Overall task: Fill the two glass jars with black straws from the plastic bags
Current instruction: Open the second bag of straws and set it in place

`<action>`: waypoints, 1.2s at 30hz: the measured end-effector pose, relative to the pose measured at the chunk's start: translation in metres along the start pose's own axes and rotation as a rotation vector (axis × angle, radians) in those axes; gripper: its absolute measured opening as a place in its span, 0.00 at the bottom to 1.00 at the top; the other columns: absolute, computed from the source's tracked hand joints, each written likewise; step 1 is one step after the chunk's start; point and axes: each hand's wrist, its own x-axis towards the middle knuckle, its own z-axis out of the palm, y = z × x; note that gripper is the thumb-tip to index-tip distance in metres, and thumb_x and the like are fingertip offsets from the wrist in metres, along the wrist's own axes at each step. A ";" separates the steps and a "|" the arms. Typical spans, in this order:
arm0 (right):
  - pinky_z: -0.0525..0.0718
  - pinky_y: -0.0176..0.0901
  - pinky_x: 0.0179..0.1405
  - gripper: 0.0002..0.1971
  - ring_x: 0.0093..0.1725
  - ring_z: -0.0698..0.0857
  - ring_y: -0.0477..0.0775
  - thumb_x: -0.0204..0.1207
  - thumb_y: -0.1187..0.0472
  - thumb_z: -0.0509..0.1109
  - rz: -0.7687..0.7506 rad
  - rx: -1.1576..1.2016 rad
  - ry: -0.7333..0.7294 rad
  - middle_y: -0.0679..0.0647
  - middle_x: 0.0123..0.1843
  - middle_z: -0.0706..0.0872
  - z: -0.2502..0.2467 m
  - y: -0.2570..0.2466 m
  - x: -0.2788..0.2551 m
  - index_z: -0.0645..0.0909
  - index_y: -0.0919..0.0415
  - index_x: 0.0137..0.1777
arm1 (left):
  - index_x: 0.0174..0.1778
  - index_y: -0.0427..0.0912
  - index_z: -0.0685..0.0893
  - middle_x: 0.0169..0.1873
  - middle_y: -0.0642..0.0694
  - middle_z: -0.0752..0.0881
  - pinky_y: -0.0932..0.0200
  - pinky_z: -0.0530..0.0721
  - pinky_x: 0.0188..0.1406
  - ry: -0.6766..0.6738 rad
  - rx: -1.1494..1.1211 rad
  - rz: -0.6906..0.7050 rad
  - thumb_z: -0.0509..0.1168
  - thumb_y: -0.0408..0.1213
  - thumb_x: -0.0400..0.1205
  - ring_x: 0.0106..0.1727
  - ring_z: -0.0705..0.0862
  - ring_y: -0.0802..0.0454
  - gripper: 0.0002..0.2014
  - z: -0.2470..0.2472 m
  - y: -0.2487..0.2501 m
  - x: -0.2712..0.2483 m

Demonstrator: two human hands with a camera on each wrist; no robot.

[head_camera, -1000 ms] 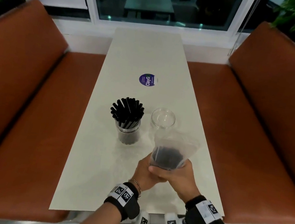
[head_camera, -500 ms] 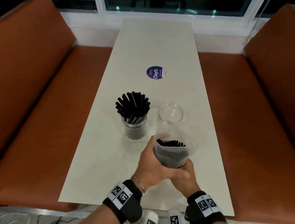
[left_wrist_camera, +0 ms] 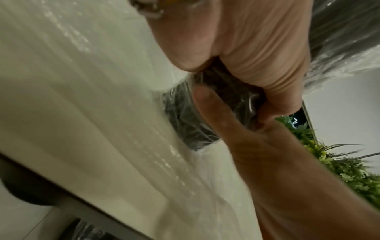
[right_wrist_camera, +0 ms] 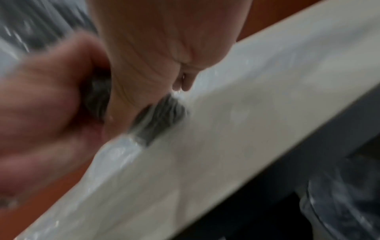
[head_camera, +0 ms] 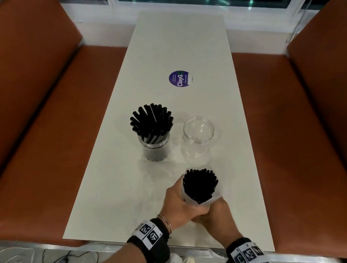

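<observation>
Both hands clasp a clear plastic bag packed with a bundle of black straws above the near end of a pale table. The left hand wraps the bag's lower part from the left; the right hand grips it from the right, fingers curled around the plastic. The bundle stands nearly upright, its long axis tilted slightly away from the person, open straw tips pointing up toward the camera, bottom end just over the tabletop. Beyond it stand two glass jars: the filled jar on the left holds a fan of black straws, the empty jar just beside it on the right. A round purple sticker lies farther along the table, between orange benches.
</observation>
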 end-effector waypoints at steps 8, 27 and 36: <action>0.72 0.33 0.80 0.69 0.81 0.74 0.30 0.48 0.51 0.98 0.055 0.234 -0.121 0.31 0.79 0.79 -0.063 -0.051 -0.004 0.59 0.34 0.87 | 0.59 0.49 0.87 0.48 0.63 0.93 0.66 0.91 0.48 -0.062 0.020 0.052 0.87 0.32 0.69 0.50 0.93 0.65 0.25 -0.001 -0.018 0.005; 0.81 0.17 0.54 0.33 0.61 0.87 0.31 0.66 0.45 0.88 0.027 0.088 -0.058 0.27 0.60 0.87 -0.024 -0.063 0.003 0.78 0.40 0.70 | 0.57 0.52 0.83 0.48 0.82 0.85 0.81 0.83 0.42 0.008 0.005 0.118 0.82 0.40 0.73 0.50 0.87 0.78 0.20 0.002 -0.003 -0.005; 0.66 0.36 0.77 0.63 0.85 0.70 0.45 0.58 0.47 0.93 0.116 -0.321 -0.313 0.40 0.87 0.70 -0.121 -0.085 0.045 0.56 0.34 0.88 | 0.57 0.47 0.88 0.47 0.63 0.96 0.59 0.93 0.53 0.054 -0.211 0.013 0.87 0.20 0.61 0.49 0.94 0.64 0.31 -0.029 0.030 -0.003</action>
